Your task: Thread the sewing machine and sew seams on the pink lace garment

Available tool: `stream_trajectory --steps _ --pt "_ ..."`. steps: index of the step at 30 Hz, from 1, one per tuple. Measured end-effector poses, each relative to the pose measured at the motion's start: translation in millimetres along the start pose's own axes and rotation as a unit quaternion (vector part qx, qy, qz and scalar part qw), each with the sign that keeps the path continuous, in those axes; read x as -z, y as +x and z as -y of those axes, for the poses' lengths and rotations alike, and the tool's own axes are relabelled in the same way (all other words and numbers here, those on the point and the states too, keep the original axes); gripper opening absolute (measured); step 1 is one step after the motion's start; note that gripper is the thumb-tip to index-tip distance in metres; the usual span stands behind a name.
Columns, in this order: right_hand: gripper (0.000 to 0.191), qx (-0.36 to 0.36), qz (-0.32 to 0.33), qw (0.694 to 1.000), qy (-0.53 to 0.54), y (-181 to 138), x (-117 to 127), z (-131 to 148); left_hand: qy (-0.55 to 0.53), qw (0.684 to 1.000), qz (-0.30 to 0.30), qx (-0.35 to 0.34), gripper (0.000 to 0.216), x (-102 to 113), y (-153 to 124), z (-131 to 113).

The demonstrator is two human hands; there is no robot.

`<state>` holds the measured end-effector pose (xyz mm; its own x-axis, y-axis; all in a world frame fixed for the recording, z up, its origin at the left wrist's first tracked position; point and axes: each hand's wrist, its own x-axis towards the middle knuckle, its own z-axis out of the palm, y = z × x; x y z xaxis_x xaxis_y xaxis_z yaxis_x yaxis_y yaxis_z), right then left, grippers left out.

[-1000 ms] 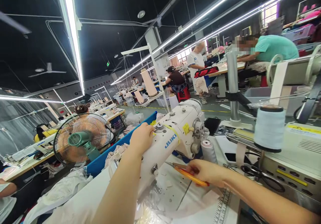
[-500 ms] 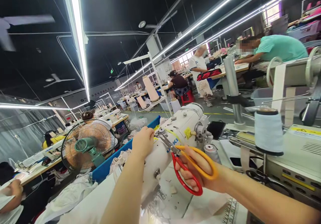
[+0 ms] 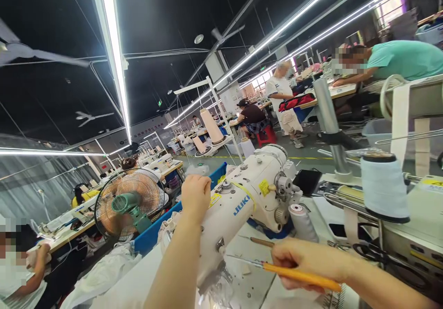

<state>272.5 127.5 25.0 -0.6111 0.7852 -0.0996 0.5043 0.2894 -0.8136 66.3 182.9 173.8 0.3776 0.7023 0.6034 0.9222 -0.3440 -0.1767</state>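
A white sewing machine lies in front of me, its head running away to the right. My left hand is above the machine's left side, fingertips pinched together. Whatever the pinch holds is too small to make out. My right hand is low over the machine bed, wrapped round scissors seen edge-on. Their orange handle faces me, and the blades point left. Just beyond that hand is a thin tool with a brown handle; I cannot tell whether the fingers touch it.
Left of the machine are a blue bin, white cloth and a large fan. Thread cones stand behind. On the right are a white spool, a metal post and another machine. Several people work around.
My right hand has drawn the scissors down and away from my left fingertips, turning them edge-on. My left hand stays pinched above the machine. The view has shifted slightly.
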Motion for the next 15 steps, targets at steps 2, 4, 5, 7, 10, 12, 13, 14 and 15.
stream_trajectory --steps 2,4,5,7,10,12,13,14,15 --pt "0.025 -0.043 -0.051 0.992 -0.102 15.2 -9.6 -2.5 -0.012 0.999 -0.042 -0.013 0.020 -2.4 0.5 2.9" --pt "0.016 -0.083 -0.097 0.978 -0.164 38.8 -24.6 -1.0 -0.028 0.992 -0.117 -0.045 0.019 -5.5 1.5 5.3" --pt "0.014 -0.103 -0.111 0.971 -0.187 50.9 -32.6 0.1 -0.033 0.984 -0.159 -0.069 0.018 -6.1 1.7 5.7" --pt "0.013 -0.126 -0.131 0.959 -0.218 69.8 -45.1 2.0 -0.029 0.967 -0.227 -0.115 0.018 -2.5 -1.1 3.2" --pt "0.016 -0.118 -0.170 0.951 -0.230 69.8 -49.0 5.1 -0.004 0.951 -0.261 -0.164 0.019 13.1 -25.9 -11.3" --pt "0.017 -0.077 -0.202 0.952 -0.217 47.1 -47.6 7.1 0.007 0.955 -0.226 -0.193 0.019 19.9 -63.9 -27.6" --pt "0.020 -0.046 -0.216 0.955 -0.196 30.4 -49.2 7.5 0.002 0.959 -0.186 -0.214 0.019 18.9 -89.3 -36.9" --pt "0.026 -0.017 -0.225 0.959 -0.173 11.6 -53.9 7.2 0.003 0.968 -0.143 -0.204 0.020 14.3 -117.9 -46.4" --pt "0.031 0.028 -0.228 0.964 -0.132 -7.9 -62.2 6.1 0.017 0.980 -0.100 -0.170 0.019 6.5 -148.7 -55.9"
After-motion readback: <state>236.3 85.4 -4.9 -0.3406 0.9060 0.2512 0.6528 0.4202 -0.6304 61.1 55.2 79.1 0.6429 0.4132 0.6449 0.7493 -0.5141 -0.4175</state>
